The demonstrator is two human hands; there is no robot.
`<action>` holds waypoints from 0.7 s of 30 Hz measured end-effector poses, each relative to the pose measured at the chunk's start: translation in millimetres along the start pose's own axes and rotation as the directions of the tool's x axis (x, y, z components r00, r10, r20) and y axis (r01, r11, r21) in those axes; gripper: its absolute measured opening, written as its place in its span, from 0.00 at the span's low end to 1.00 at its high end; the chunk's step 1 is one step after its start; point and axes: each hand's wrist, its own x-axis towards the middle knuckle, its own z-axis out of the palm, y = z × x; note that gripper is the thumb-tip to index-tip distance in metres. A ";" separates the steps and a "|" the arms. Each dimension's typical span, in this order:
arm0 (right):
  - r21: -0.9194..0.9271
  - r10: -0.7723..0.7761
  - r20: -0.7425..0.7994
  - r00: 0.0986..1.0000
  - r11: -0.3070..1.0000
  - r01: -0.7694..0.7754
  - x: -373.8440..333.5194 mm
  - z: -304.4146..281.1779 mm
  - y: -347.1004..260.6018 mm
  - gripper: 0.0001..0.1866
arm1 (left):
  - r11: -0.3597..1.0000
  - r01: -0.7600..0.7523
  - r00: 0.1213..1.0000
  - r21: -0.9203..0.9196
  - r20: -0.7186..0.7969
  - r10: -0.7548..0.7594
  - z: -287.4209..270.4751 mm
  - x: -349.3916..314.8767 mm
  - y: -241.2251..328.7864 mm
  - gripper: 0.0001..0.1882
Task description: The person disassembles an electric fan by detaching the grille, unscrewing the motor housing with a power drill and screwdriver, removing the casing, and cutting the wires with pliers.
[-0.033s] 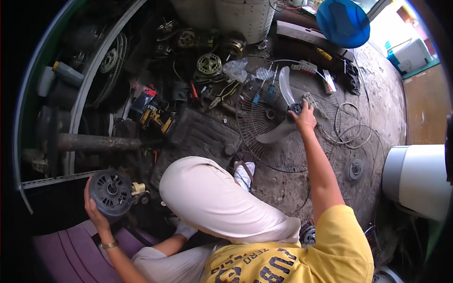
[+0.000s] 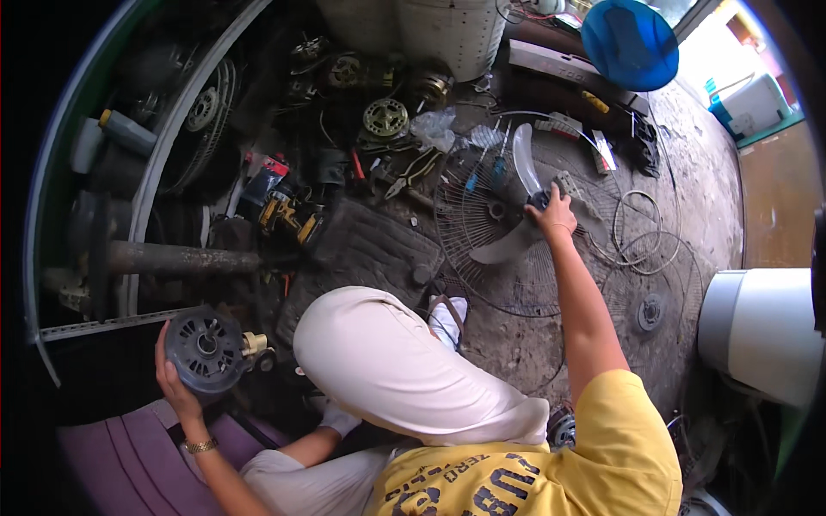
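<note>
At the lower left, my left hand (image 2: 178,391) is wrapped round the side of a dark grey fan motor (image 2: 219,365), whose slotted face and central shaft point up at me. A cream gear piece (image 2: 254,344) sticks out of its side. My right arm reaches far forward, and my right hand (image 2: 555,215) has its fingers closed on the dark hub of a fan blade (image 2: 525,159) with broad translucent blades. Under the blade, a round wire fan grille (image 2: 465,258) lies on the floor. Two blue-handled screwdrivers (image 2: 472,179) rest on the grille.
Pliers (image 2: 411,172), a yellow-and-black power drill (image 2: 277,215) and several motor parts (image 2: 385,117) litter the floor ahead. A coiled cable (image 2: 641,228) lies right of the grille. A white tub (image 2: 757,331) stands at the right, a blue stool (image 2: 628,43) at the far right. Metal shelving (image 2: 163,146) edges the left.
</note>
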 end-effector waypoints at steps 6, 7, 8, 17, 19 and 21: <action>0.087 -0.197 -0.036 0.980 0.976 0.200 8.8 -9.2 4.2 0.45 | 0.992 0.016 0.999 0.128 -0.039 -0.011 -12.9 -3.1 12.5 0.43; 0.349 -0.300 -0.137 0.944 0.877 0.329 14.6 -24.8 24.2 0.42 | 0.993 0.008 0.999 0.119 -0.043 -0.002 -5.7 -0.8 12.3 0.44; 0.563 -0.364 -0.259 0.895 0.696 0.445 17.3 -40.4 46.6 0.41 | 0.994 0.008 0.999 0.105 -0.038 -0.004 -1.3 0.7 11.1 0.44; 0.541 -0.630 0.150 0.762 -0.593 -0.596 -67.4 -107.4 78.5 0.31 | 0.999 0.034 0.999 0.010 -0.030 -0.034 -6.6 -4.7 12.4 0.43; 0.507 -0.636 0.171 0.753 -0.599 -0.620 -71.6 -106.3 69.8 0.34 | 0.999 0.034 0.999 0.020 -0.031 -0.033 -4.1 -3.7 8.4 0.44; 0.465 -0.648 0.191 0.737 -0.601 -0.650 -73.4 -106.3 62.3 0.38 | 0.999 0.034 0.999 0.019 -0.039 -0.034 -4.0 -5.9 4.3 0.43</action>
